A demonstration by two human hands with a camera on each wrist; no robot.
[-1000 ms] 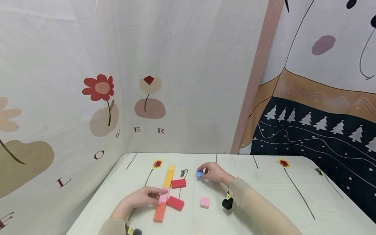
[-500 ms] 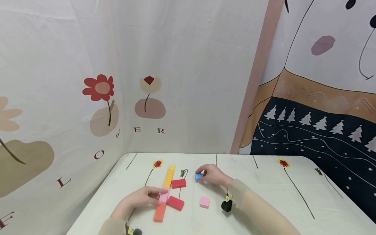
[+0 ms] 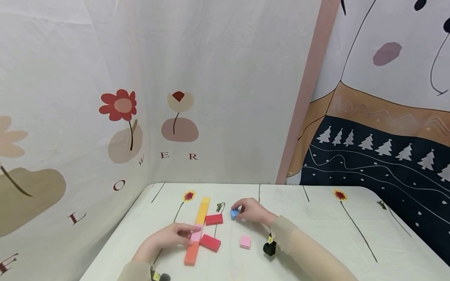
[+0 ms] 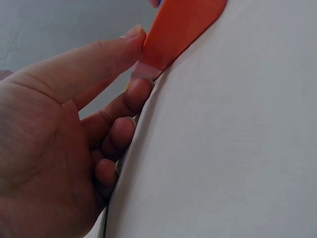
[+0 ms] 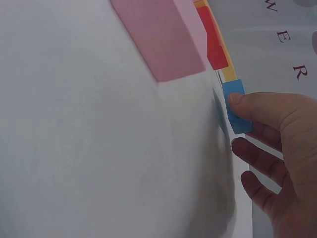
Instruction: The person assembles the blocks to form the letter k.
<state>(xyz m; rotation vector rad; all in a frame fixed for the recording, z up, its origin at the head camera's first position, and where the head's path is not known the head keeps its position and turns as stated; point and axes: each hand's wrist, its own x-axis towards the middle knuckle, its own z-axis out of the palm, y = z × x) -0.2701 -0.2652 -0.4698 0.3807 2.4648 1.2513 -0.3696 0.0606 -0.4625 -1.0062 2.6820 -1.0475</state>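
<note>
A row of coloured blocks lies on the table: an orange block [image 3: 191,255] nearest, then a pink block [image 3: 196,235], then a yellow-orange one [image 3: 202,214] with a yellow block [image 3: 205,200] at the far end. My left hand [image 3: 169,237] holds the pink block in this row, index finger across it and thumb at its near left edge. To the right of the row, my right hand [image 3: 256,210] pinches a small blue block [image 5: 237,106] between thumb and index finger; its other fingers are loosely bent. The blue block's shadow lies apart from it on the cloth.
Two red blocks, one far [image 3: 214,219] and one near [image 3: 210,243], lie along the row's right side. A loose pink cube [image 3: 245,242] sits nearer me, below the right hand. White cloth with printed flowers covers the table [image 3: 316,234]; curtains stand behind and at the left.
My right hand has moved a little left and nearer to me, carrying the blue block towards the far red block. The left hand and the row stay in place.
</note>
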